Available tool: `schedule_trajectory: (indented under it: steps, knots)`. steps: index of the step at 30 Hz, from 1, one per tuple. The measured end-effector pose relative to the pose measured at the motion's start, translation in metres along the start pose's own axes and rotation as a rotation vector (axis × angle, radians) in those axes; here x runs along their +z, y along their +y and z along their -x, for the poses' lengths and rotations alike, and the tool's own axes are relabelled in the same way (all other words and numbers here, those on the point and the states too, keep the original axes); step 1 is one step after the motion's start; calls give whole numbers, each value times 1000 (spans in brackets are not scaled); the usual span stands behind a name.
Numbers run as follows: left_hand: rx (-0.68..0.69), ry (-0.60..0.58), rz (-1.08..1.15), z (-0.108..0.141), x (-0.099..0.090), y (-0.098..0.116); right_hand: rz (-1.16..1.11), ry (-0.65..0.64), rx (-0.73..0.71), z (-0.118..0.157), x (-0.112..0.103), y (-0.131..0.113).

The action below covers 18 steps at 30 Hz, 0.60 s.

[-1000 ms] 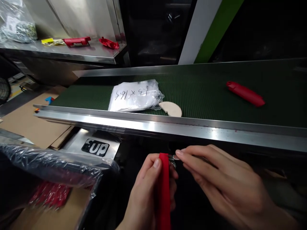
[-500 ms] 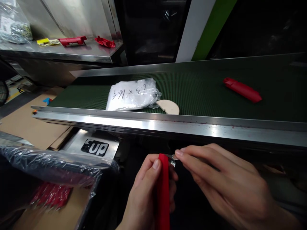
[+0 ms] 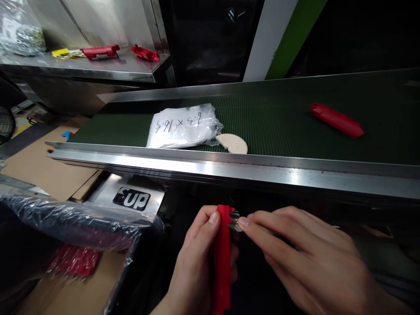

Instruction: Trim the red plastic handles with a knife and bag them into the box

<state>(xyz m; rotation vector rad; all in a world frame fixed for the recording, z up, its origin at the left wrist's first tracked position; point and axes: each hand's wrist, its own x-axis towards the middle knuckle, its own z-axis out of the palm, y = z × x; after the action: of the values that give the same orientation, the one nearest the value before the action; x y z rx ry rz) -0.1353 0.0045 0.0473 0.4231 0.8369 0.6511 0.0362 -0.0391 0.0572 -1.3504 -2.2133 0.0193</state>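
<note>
Before the green conveyor (image 3: pixel 282 122), I have the left hand (image 3: pixel 196 256) gripping a red bar (image 3: pixel 222 258) that points away from me, the right hand (image 3: pixel 316 258) pinching a thin metal piece (image 3: pixel 235 227) at its far right edge.

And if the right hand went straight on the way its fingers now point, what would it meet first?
Probably the red piece in the left hand; the small metal piece in the right hand lies close beside it, though depth and contact are unclear.
</note>
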Motion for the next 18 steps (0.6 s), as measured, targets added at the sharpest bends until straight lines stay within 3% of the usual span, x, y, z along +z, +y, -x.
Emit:
schedule_trajectory:
  steps: [10, 18]
  knots:
    - [7, -11, -58, -5, -1, 11, 36, -28, -62, 12, 1, -13]
    - [116, -60, 9, -10, 2, 12, 34, -67, -97, 22, 5, -20]
